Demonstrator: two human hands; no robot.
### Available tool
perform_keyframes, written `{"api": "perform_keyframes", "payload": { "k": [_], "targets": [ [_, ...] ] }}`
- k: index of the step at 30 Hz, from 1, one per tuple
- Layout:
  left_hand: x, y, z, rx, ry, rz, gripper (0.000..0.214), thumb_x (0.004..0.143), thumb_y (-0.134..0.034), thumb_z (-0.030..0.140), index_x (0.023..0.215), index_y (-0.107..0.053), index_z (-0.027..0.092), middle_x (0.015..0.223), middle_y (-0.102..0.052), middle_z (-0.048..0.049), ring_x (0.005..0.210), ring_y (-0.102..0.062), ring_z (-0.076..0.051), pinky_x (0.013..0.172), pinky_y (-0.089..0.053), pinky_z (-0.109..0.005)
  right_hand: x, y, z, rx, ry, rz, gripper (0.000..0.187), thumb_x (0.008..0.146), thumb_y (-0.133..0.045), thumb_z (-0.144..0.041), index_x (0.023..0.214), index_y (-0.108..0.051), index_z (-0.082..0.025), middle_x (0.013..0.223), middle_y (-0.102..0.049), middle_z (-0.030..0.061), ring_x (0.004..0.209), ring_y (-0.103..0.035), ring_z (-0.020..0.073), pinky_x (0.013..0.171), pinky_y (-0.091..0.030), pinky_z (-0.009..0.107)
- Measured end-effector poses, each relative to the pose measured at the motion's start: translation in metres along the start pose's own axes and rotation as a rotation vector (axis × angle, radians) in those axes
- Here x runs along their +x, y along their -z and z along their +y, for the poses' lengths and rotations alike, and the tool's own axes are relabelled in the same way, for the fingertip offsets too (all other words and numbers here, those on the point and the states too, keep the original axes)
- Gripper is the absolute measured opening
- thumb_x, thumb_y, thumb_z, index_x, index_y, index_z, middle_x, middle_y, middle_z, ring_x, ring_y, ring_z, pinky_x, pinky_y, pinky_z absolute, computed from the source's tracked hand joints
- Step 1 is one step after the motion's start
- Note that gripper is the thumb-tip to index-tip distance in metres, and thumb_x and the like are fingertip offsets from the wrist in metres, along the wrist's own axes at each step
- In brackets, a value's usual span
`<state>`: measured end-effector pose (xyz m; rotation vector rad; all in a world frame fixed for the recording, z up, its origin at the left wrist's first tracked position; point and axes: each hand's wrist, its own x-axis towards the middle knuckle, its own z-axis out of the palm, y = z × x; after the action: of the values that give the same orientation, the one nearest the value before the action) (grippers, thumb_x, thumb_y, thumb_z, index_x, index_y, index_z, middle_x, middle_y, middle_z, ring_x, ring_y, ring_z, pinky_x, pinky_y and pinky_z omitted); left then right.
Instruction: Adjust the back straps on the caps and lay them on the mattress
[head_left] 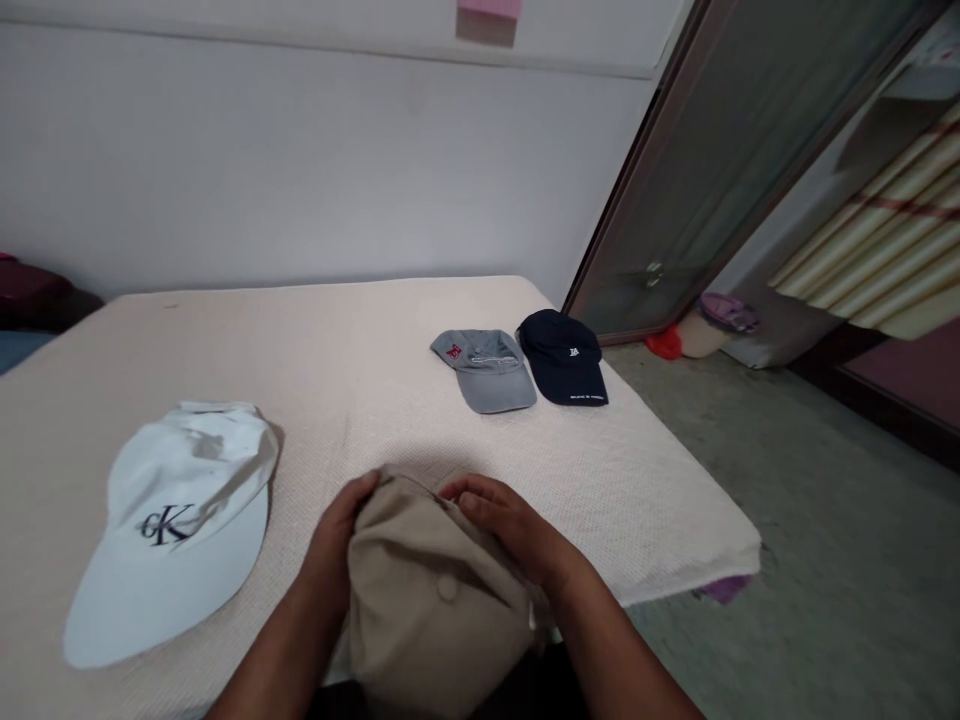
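Observation:
A beige cap (431, 600) lies at the near edge of a cream mattress (352, 360), its top button facing up. My left hand (334, 545) grips its left side with fingers curled over the far edge. My right hand (510, 530) holds the right side, fingers bent onto the cloth. A white cap (176, 520) with a dark logo rests to the left, apart from my hands. Farther off to the right sit a grey cap (487, 368) and a navy cap (564, 357), side by side and touching.
A white wall rises behind the mattress. A leaning glass door panel (720, 160) stands at the right, with a red object (664, 343) and a purple item (727, 312) at its foot. Grey floor (825, 560) lies right of the mattress edge.

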<state>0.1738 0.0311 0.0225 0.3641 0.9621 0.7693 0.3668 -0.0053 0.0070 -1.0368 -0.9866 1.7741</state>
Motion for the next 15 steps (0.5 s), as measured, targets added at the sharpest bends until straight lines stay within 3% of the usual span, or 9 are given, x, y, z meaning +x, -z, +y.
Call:
{"api": "perform_keyframes", "payload": {
  "k": [3,6,12,15],
  "targets": [
    [0.003,0.004,0.014,-0.227,-0.019,0.113,0.025,0.077,-0.056,0.035,0.063,-0.066,0.017,0.054,-0.065,-0.0010,0.049,-0.058,-0.015,0.059,-0.050,-0.029,-0.002,0.004,-0.001,-0.062,-0.021,-0.050,0.021,0.074,-0.067,-0.034,0.086,-0.065,-0.016,0.084,-0.060,0.0017,0.074,-0.051,0.0122,0.066,-0.038,0.023],
    [0.002,0.005,0.018,-0.237,-0.104,0.152,0.018,0.076,-0.058,0.028,0.064,-0.066,0.017,0.053,-0.065,0.0012,0.049,-0.059,-0.014,0.063,-0.050,-0.028,-0.001,0.009,-0.001,0.058,-0.013,0.034,0.022,0.069,-0.071,-0.029,0.084,-0.062,-0.017,0.079,-0.060,0.0000,0.067,-0.052,0.0116,0.061,-0.039,0.023],
    [-0.007,-0.001,0.003,0.054,-0.076,-0.150,0.039,0.080,-0.053,0.048,0.087,-0.071,0.014,0.072,-0.071,-0.0072,0.074,-0.065,-0.024,0.069,-0.048,-0.032,0.004,0.020,-0.007,0.325,0.202,0.344,0.024,0.070,-0.071,-0.033,0.086,-0.058,-0.020,0.075,-0.064,-0.0007,0.062,-0.058,0.0135,0.063,-0.044,0.026],
    [-0.007,-0.003,-0.007,0.266,-0.159,-0.223,0.032,0.080,-0.057,0.043,0.089,-0.071,0.015,0.081,-0.072,-0.0076,0.082,-0.063,-0.023,0.072,-0.046,-0.030,0.006,0.025,-0.007,0.369,0.245,0.458,0.024,0.070,-0.073,-0.032,0.086,-0.059,-0.021,0.076,-0.066,-0.0020,0.062,-0.059,0.0129,0.063,-0.045,0.025]
  ]
}}
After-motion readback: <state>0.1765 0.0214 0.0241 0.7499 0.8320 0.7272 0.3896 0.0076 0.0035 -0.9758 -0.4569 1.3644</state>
